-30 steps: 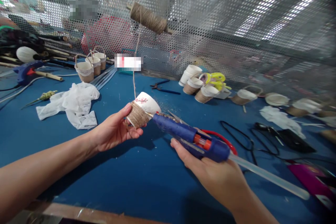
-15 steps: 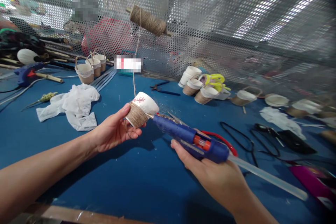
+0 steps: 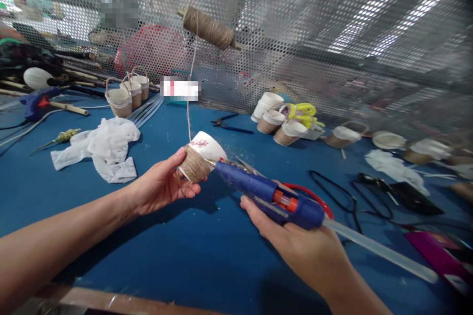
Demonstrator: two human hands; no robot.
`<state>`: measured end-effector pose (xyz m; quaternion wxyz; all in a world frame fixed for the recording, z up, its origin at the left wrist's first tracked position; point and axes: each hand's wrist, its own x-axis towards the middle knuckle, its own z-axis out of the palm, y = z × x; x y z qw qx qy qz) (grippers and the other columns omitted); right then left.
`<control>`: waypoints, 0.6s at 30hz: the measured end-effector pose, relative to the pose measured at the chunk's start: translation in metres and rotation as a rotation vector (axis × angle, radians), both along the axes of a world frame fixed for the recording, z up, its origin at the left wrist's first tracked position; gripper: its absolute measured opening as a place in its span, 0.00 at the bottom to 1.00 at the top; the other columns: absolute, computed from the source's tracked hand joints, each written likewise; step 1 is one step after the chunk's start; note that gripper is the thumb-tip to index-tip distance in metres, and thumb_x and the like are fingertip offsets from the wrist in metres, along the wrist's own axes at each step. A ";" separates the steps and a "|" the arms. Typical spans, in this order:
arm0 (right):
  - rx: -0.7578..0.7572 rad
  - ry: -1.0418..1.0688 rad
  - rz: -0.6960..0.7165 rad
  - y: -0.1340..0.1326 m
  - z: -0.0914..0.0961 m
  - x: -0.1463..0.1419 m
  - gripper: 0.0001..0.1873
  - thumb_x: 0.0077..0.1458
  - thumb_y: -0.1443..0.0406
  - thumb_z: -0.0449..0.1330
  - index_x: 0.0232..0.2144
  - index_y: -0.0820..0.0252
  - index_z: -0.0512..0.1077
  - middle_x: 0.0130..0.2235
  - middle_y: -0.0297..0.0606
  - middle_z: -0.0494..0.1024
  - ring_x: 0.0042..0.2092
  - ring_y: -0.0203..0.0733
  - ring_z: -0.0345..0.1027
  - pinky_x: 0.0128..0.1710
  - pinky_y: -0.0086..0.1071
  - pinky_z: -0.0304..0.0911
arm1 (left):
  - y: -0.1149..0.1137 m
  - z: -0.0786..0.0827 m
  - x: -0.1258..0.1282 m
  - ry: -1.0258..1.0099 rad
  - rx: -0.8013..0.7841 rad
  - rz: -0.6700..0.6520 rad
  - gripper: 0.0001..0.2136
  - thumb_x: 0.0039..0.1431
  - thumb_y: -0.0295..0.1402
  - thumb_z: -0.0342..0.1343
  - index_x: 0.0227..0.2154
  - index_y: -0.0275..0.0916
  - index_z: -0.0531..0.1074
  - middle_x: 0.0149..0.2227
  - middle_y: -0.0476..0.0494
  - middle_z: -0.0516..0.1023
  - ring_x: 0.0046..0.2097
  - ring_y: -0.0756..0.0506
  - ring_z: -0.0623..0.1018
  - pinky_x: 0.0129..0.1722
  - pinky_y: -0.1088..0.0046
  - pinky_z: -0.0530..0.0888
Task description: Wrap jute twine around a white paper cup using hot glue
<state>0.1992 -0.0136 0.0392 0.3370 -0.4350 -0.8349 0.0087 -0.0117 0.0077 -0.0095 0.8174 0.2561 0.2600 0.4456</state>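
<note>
My left hand (image 3: 158,182) grips a white paper cup (image 3: 210,144) with a small reddish print, tilted on its side. Jute twine (image 3: 195,163) is wound around the cup's lower part, and a strand runs up from it to a twine spool (image 3: 207,27) mounted on the mesh. My right hand (image 3: 295,251) is closed around a blue hot glue gun (image 3: 258,187). The gun's metal tip meets or nearly meets the edge of the wound twine. A long clear glue stick (image 3: 384,251) sticks out of its rear. The fingers under the gun are mostly hidden.
White lace fabric (image 3: 99,147) lies on the blue table at left, near several twine-wrapped cups (image 3: 120,103). Pliers (image 3: 232,125) lie behind the held cup. More wrapped cups (image 3: 288,133) stand at right. Scissors (image 3: 247,165) lie partly under the gun. Perforated metal mesh (image 3: 277,24) closes the back.
The cup has shifted slightly right and turned a little in my left hand. The glue gun stays almost in place, its tip still at the twine.
</note>
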 end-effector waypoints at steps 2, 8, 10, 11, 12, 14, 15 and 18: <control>-0.015 0.040 -0.006 0.000 -0.004 -0.001 0.11 0.53 0.64 0.53 0.21 0.55 0.70 0.14 0.29 0.67 0.15 0.34 0.61 0.17 0.26 0.62 | 0.000 -0.001 0.000 0.005 0.002 -0.002 0.17 0.64 0.37 0.38 0.45 0.31 0.65 0.30 0.37 0.77 0.25 0.50 0.78 0.26 0.79 0.75; -0.105 -0.015 0.051 0.002 0.000 0.007 0.08 0.52 0.63 0.53 0.25 0.55 0.71 0.16 0.30 0.69 0.18 0.37 0.65 0.20 0.28 0.65 | 0.001 -0.001 -0.003 -0.004 0.033 0.028 0.17 0.63 0.39 0.41 0.47 0.32 0.65 0.32 0.36 0.77 0.27 0.49 0.78 0.28 0.79 0.75; -0.133 -0.038 0.079 0.002 0.003 0.009 0.07 0.51 0.64 0.54 0.26 0.55 0.71 0.16 0.30 0.70 0.18 0.37 0.65 0.20 0.28 0.66 | 0.001 -0.002 -0.002 -0.002 0.031 0.017 0.17 0.62 0.39 0.42 0.46 0.31 0.66 0.32 0.35 0.77 0.27 0.49 0.78 0.27 0.79 0.75; -0.135 -0.041 0.085 0.002 0.004 0.009 0.07 0.51 0.64 0.54 0.26 0.55 0.71 0.16 0.30 0.70 0.18 0.37 0.65 0.20 0.28 0.66 | 0.000 -0.003 -0.002 0.000 0.029 0.012 0.17 0.62 0.39 0.43 0.45 0.31 0.67 0.32 0.36 0.77 0.27 0.49 0.78 0.27 0.79 0.75; -0.134 -0.042 0.086 0.001 0.005 0.008 0.06 0.51 0.65 0.54 0.26 0.55 0.71 0.16 0.30 0.70 0.18 0.37 0.65 0.20 0.28 0.66 | 0.000 -0.003 -0.001 0.002 0.029 0.006 0.17 0.62 0.38 0.43 0.44 0.31 0.68 0.33 0.36 0.77 0.27 0.50 0.78 0.26 0.79 0.75; -0.126 -0.041 0.075 0.001 0.005 0.007 0.06 0.50 0.66 0.54 0.26 0.55 0.71 0.16 0.30 0.71 0.18 0.37 0.66 0.20 0.28 0.66 | -0.001 -0.004 0.000 0.007 0.035 0.002 0.16 0.62 0.38 0.44 0.43 0.31 0.68 0.33 0.36 0.77 0.27 0.50 0.78 0.27 0.79 0.75; -0.122 -0.039 0.065 0.001 0.005 0.006 0.05 0.50 0.66 0.54 0.25 0.55 0.71 0.17 0.30 0.71 0.18 0.37 0.66 0.20 0.28 0.66 | -0.001 -0.004 0.000 0.011 0.041 0.005 0.16 0.62 0.38 0.44 0.44 0.32 0.68 0.34 0.36 0.77 0.27 0.50 0.78 0.27 0.79 0.75; -0.121 -0.038 0.049 0.001 0.004 0.006 0.04 0.49 0.65 0.55 0.25 0.55 0.70 0.17 0.30 0.72 0.18 0.37 0.67 0.22 0.28 0.67 | 0.001 -0.003 -0.002 0.021 0.052 0.033 0.16 0.62 0.37 0.44 0.44 0.32 0.68 0.33 0.36 0.78 0.27 0.49 0.78 0.27 0.79 0.75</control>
